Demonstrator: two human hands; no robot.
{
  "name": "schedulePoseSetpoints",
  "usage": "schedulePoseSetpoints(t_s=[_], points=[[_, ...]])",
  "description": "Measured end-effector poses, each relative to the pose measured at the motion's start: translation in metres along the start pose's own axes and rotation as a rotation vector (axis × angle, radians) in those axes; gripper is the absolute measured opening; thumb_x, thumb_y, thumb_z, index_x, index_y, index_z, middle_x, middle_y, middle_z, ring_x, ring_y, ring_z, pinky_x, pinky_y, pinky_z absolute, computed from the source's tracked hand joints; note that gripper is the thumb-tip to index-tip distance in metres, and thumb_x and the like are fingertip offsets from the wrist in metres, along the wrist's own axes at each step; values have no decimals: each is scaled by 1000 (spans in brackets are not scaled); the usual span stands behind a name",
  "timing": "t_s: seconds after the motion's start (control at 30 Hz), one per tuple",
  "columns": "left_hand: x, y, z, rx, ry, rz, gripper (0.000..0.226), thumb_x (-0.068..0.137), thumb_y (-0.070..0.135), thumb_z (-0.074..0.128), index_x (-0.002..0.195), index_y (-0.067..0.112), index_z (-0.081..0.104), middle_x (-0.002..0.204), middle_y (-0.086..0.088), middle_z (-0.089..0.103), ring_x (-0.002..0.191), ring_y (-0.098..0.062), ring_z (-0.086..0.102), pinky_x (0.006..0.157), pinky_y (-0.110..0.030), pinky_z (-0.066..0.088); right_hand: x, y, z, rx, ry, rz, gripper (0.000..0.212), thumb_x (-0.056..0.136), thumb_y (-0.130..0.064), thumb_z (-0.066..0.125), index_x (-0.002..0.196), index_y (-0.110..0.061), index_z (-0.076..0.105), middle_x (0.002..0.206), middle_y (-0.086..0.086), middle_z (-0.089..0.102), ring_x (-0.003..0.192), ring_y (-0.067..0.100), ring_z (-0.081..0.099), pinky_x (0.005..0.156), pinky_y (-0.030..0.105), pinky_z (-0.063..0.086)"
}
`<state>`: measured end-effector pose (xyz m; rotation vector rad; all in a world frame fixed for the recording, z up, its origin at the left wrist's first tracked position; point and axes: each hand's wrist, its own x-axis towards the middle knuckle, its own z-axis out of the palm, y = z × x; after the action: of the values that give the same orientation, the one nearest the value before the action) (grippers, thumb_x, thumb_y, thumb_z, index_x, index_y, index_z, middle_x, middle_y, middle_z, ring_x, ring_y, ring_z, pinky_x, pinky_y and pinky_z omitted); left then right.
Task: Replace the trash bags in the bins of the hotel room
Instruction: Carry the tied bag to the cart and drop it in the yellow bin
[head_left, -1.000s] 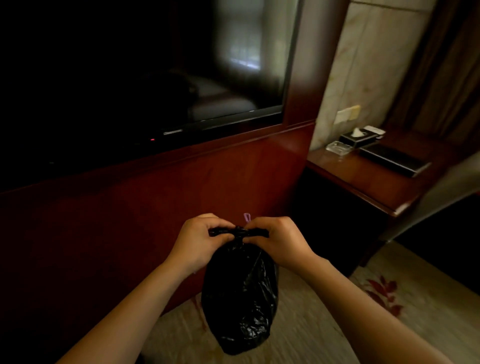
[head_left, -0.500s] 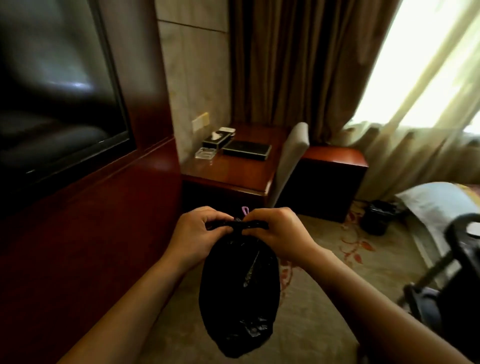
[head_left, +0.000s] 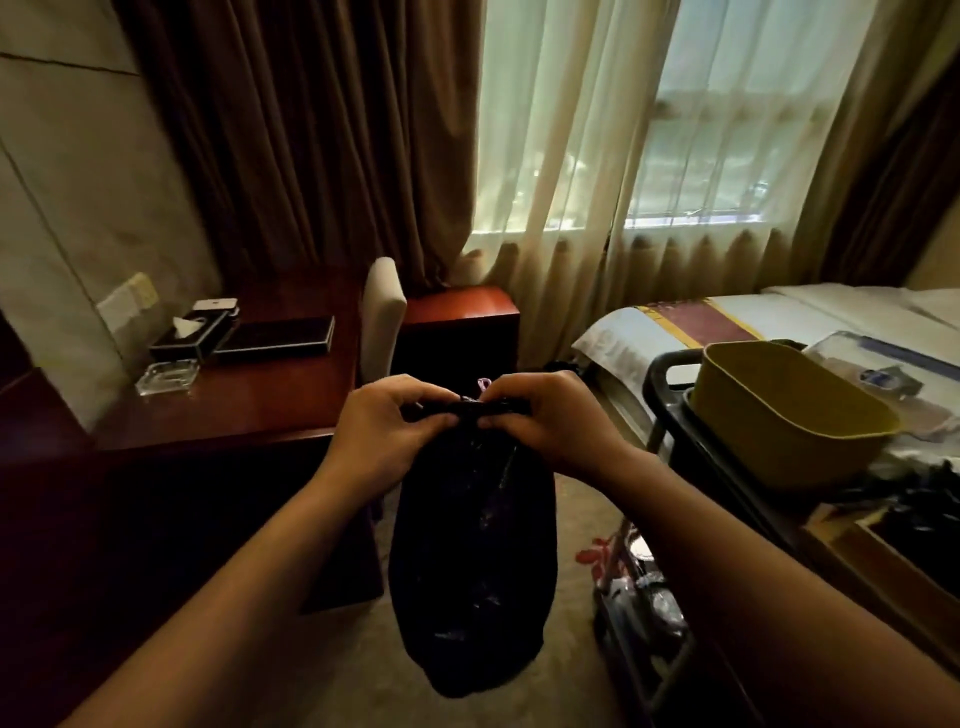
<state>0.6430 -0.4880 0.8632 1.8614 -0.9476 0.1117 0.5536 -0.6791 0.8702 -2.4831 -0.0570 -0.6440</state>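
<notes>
My left hand (head_left: 384, 431) and right hand (head_left: 550, 421) still pinch the neck of the black trash bag (head_left: 467, 571), which hangs before me (I turned: now the cart (head_left: 670, 421) appears at my right).

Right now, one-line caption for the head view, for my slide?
Black trash bag, neck pinched by left hand and right hand, hangs between desk and cart.

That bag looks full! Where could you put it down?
The desk front is bare between the glass ashtray and the chair. The carpet is bare too, between the desk and the cart. The desk's back corner is crowded with the tissue box and black folder, and the yellow tub crowds the cart top.
</notes>
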Motion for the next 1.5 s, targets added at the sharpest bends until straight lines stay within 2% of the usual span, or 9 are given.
schedulePoseSetpoints(t_s=[0.1,0.3,0.47,0.6,0.73,0.83,1.0,1.23,1.5], points=[[36,3,33,-21,-28,40,22,76,10,82,92,25,79,88,6,74,82,-13,70,79,-40,57,5,32,-25,-10,52,44,14,79,-25,79,93,-28,77,88,-7,77,84,6,71,79,35,56],[101,19,95,-75,-54,130,22,76,11,82,92,26,79,89,7,73,83,-10,70,78,-32,57,20,89,-79,-97,96,95,19,81,-27,78,100,-27,77,92,-4,76,85,10,69,81,39,56],[150,35,134,-163,-60,168,29,78,9,80,88,35,76,86,10,73,81,-8,69,75,-25,55,41,123,-117,-169,168,142,17,83,-26,77,100,-27,77,93,-4,75,86,11,68,80,36,57],[203,46,152,-242,-89,208,21,79,12,80,90,30,79,87,6,73,83,-10,71,78,-35,58,68,141,-151,-231,243,175,13,82,-26,76,95,-28,77,89,-6,75,84,11,67,77,30,53],[270,60,167,-310,-129,281,26,78,11,81,89,34,77,86,7,76,82,-10,73,79,-33,59,103,150,-188,-347,299,217,18,81,-33,75,98,-27,76,97,-3,74,93,16,67,85,40,54],[318,73,180,-383,-173,332,20,78,9,81,92,23,79,86,4,77,83,-14,74,83,-38,60,124,153,-218,-404,384,266,18,82,-33,76,99,-26,76,97,-6,74,93,12,68,87,41,55],[382,102,198,-476,-245,447,18,78,10,80,94,18,79,82,5,76,76,-9,74,72,-23,59,153,158,-258,-496,514,350,18,82,-31,77,98,-24,76,94,-6,73,90,10,68,85,40,57],[448,134,239,-568,-344,568,17,79,13,79,92,24,79,80,6,77,75,-12,74,76,-41,61,173,174,-305,-609,619,433,16,83,-27,77,97,-20,77,89,-6,71,85,11,69,81,33,58],[495,179,300,-619,-388,637,15,80,18,80,93,26,78,83,8,75,79,-13,72,80,-46,60,171,207,-362,-707,702,489,12,82,-27,78,94,-26,75,91,-6,72,86,9,68,78,29,57]])
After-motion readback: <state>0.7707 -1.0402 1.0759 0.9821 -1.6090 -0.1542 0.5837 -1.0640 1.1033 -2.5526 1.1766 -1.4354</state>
